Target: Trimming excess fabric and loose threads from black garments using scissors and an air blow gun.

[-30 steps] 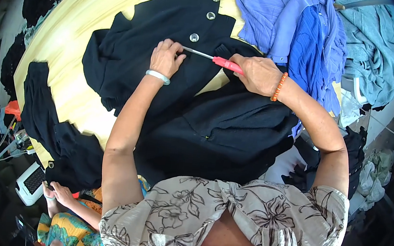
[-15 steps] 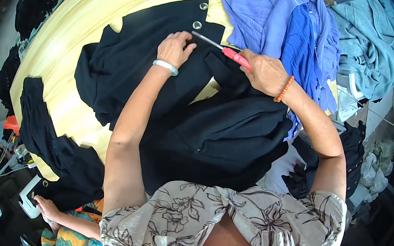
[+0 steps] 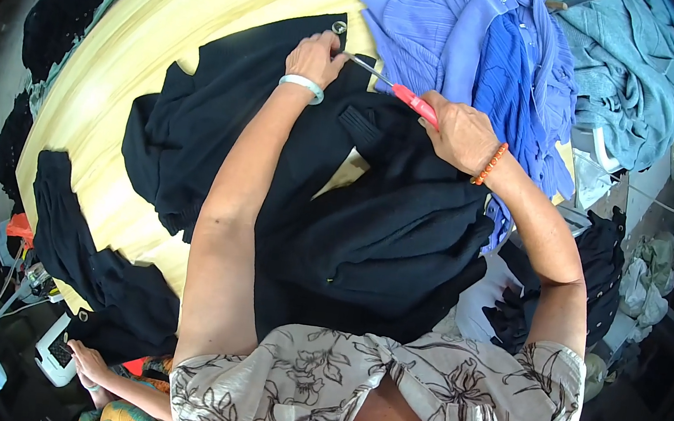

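A black knitted garment (image 3: 228, 73) lies spread on the table. Near its far corner a metal eyelet (image 3: 339, 28) shows. My left hand (image 3: 312, 60), with a pale bangle at the wrist, grips the cloth just below that eyelet, its fingers curled and the thumb beside them. In my right hand (image 3: 463, 135) is a red-handled tool (image 3: 416, 103) with a thin metal shaft. Its tip meets the garment beside my left thumb; the tip's exact shape is too small to tell. More black cloth (image 3: 375, 240) is bunched nearer my body.
Blue pleated garments (image 3: 455, 49) are heaped at the right of the yellow wood-grain table (image 3: 108, 101), with grey-green knitwear (image 3: 617, 84) beyond. Another black garment (image 3: 84, 240) lies on the left. At lower left, another person's hand (image 3: 91, 365) is beside a white device (image 3: 55, 353).
My left hand has moved up to the garment's edge and covers the second eyelet. The garment's far corner has shifted slightly toward me. The tool has moved a little right.
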`<action>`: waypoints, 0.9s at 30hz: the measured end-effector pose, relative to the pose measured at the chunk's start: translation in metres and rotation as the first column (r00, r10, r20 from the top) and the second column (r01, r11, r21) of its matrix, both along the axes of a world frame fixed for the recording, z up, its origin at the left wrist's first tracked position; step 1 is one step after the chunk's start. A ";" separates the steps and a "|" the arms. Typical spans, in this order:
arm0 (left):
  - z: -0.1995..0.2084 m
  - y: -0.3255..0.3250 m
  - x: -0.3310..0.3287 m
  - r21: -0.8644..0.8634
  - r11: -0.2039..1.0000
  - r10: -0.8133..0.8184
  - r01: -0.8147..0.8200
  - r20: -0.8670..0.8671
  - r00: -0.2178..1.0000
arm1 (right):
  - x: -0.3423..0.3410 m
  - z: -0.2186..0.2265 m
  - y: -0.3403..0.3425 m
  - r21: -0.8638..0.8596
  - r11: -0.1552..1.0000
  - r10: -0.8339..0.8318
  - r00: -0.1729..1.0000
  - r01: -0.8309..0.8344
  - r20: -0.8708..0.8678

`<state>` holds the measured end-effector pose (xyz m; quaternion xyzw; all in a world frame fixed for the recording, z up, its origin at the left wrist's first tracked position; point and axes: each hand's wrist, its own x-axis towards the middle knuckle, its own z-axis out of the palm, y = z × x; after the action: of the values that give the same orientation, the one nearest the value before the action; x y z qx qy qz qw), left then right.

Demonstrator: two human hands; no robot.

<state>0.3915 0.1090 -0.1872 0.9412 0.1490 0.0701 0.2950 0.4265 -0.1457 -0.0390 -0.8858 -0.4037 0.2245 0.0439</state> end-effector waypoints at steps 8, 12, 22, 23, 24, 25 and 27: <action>-0.026 0.002 0.046 0.015 0.990 0.143 -0.143 -0.026 0.989 | -0.004 -0.004 0.004 0.007 1.000 0.015 0.987 -0.017 0.159; -0.029 -0.017 0.044 -0.033 0.990 0.139 -0.137 0.062 0.988 | -0.002 -0.003 -0.004 0.034 0.998 0.045 0.975 -0.054 0.218; 0.004 -0.021 -0.108 0.088 0.985 -0.138 0.146 -0.088 0.987 | -0.029 0.018 0.005 0.074 0.973 0.219 0.976 -0.218 -0.013; 0.022 -0.015 -0.138 0.054 0.983 -0.170 0.178 -0.117 0.978 | -0.034 0.021 0.007 0.064 0.963 0.263 0.965 -0.262 -0.008; 0.040 -0.014 -0.157 0.096 0.971 -0.204 0.218 -0.133 0.970 | -0.031 0.023 0.001 0.035 0.959 0.279 0.960 -0.280 0.006; 0.042 -0.010 -0.185 0.191 0.963 -0.169 0.187 -0.108 0.980 | -0.035 0.028 0.002 0.034 0.957 0.289 0.957 -0.289 -0.017; 0.049 0.001 -0.243 0.216 0.967 -0.108 0.136 -0.134 0.985 | -0.048 0.040 0.012 0.044 0.942 0.334 0.941 -0.332 -0.045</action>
<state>0.1485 0.1099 -0.1382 0.9784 0.0995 0.0110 0.1809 0.3781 -0.1333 0.0015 -0.7977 -0.5504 0.2442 0.0314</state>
